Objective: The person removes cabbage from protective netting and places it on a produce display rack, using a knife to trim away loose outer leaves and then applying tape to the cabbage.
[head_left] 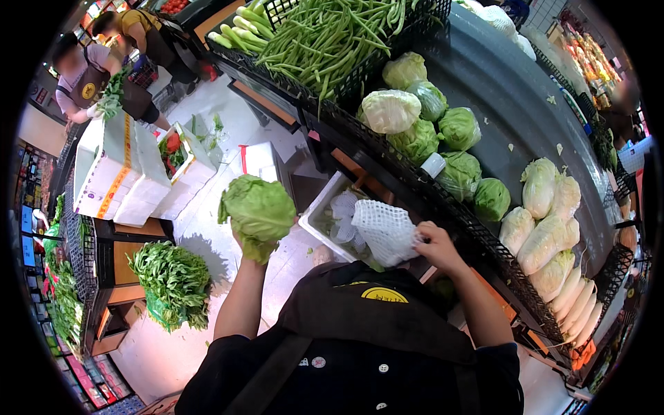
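Note:
My left hand (239,243) holds up a loose-leafed green cabbage (257,207) from below. Its fingers are mostly hidden behind the leaves. On the other side, my right hand (434,242) pinches the end of a white foam net sleeve (382,230). The sleeve hangs over a white foam box (311,216), inside which more white netting (341,216) lies. Beyond my right hand, several round green cabbages (459,128) sit on the dark sloping display shelf (494,83), some of them wrapped in clear film.
Green beans (328,34) fill a black crate at the top. Napa cabbages (546,238) and white radishes (577,304) line the shelf's right end. Leafy greens (169,280) stand on the floor at left, near white foam boxes (121,169). Two people (90,76) work at the far left.

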Tool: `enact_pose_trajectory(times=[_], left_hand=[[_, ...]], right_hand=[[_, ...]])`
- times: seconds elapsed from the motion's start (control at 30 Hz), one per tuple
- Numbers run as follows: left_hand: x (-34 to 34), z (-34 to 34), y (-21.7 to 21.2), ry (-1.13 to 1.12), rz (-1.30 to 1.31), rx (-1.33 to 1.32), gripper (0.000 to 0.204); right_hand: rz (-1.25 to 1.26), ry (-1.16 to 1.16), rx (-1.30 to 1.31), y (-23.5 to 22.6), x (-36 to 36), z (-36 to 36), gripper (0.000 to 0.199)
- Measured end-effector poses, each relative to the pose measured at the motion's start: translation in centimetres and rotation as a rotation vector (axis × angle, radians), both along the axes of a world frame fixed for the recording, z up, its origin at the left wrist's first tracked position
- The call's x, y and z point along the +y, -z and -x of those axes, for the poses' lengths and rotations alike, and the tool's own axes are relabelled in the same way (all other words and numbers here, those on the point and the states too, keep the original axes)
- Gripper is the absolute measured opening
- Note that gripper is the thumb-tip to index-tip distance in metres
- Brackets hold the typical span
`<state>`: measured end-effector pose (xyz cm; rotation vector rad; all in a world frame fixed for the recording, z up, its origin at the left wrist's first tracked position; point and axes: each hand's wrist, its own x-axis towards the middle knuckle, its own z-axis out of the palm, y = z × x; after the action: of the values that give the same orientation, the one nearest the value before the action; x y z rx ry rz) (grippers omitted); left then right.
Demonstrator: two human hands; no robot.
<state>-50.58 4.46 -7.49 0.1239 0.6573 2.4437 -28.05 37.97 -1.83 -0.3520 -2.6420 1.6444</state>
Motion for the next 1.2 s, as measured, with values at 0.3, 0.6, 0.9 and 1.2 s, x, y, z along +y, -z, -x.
enact_pose_trajectory(times=[0.3,0.6,0.9,1.2], left_hand=[[0.7,-1.4,-1.6,-0.109,-0.033,-0.154,0.068],[4.1,-1.7,-4.9,-0.112,0.137,-0.155,0.062],[15.1,-4.5,-10.3,0.238,0.215,0.424,0.092],[21.9,-10.5,-10.6,0.757,0.195,0.335,0.083]], right_hand=[[-0.474,-0.119,-0.248,11.1,-2.9,6.2,0.049],[-0.269,-0.010,-0.073,3.1,-5.7,8.8,0.075],[0.270,0.313,0.429,-7.7,-5.6,5.6,0.112],[-0.378,0.627,0.425,-9.4,-2.0,-6.1,0.093]])
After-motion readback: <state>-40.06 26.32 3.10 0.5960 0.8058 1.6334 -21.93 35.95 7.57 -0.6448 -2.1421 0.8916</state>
